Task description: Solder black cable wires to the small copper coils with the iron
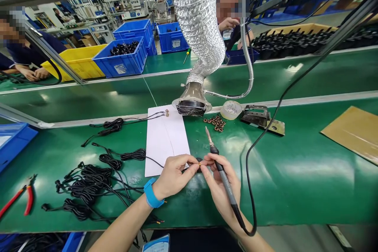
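1. Head view: the soldering iron [226, 183] lies across the right hand [221, 189], above the green table [283, 185]. Its long axis slants, tip pointing forward and slightly left, cord end back toward the person.
2. Head view: the left hand's [177, 175] thumb and forefinger pinch a small yellow wire [200, 164]; the right hand's thumb and fingertips close in at it too.
3. Head view: a black cable [134, 154] runs rightward across the white sheet [165, 141] to the left hand.
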`<control>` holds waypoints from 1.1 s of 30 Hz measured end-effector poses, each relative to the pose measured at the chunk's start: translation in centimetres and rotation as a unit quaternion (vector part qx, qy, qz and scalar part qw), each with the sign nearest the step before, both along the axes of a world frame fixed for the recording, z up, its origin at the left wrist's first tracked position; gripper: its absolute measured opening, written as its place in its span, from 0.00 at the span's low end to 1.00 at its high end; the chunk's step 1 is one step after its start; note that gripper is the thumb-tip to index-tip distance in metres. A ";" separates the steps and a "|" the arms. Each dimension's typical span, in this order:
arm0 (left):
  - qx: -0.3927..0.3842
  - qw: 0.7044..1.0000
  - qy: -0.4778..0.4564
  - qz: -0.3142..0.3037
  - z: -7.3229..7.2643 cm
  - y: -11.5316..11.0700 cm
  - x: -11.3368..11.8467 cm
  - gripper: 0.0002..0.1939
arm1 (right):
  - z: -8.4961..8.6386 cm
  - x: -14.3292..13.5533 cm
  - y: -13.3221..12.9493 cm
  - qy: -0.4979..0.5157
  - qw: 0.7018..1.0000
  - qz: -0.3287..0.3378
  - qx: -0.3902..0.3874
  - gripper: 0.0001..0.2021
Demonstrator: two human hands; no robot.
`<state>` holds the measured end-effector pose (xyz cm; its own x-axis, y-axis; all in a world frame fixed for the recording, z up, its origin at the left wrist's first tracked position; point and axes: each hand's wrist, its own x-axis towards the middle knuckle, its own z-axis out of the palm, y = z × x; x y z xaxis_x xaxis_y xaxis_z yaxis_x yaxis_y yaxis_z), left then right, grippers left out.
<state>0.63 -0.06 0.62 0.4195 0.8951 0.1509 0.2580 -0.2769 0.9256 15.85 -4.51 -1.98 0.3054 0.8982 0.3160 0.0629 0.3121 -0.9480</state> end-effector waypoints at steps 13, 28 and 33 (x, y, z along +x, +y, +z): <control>-0.179 0.968 -0.168 0.048 -0.4 0.0 0.7 0.12 | -1.3 -2.6 0.6 -0.040 0.996 -0.073 0.043 0.12; -0.222 0.935 -0.252 0.111 -1.6 0.7 0.8 0.11 | -2.0 -5.0 1.7 -0.004 0.992 -0.129 0.012 0.09; -0.218 0.939 -0.236 0.120 -1.9 0.9 0.5 0.12 | -1.8 -4.5 1.9 -0.034 0.996 -0.086 0.009 0.08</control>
<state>1.15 0.84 -1.25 0.1770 0.9751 -0.1333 -0.2037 0.1688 0.9644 11.31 -2.64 -3.75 0.4318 0.8282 0.3572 0.1807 0.3086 -0.9339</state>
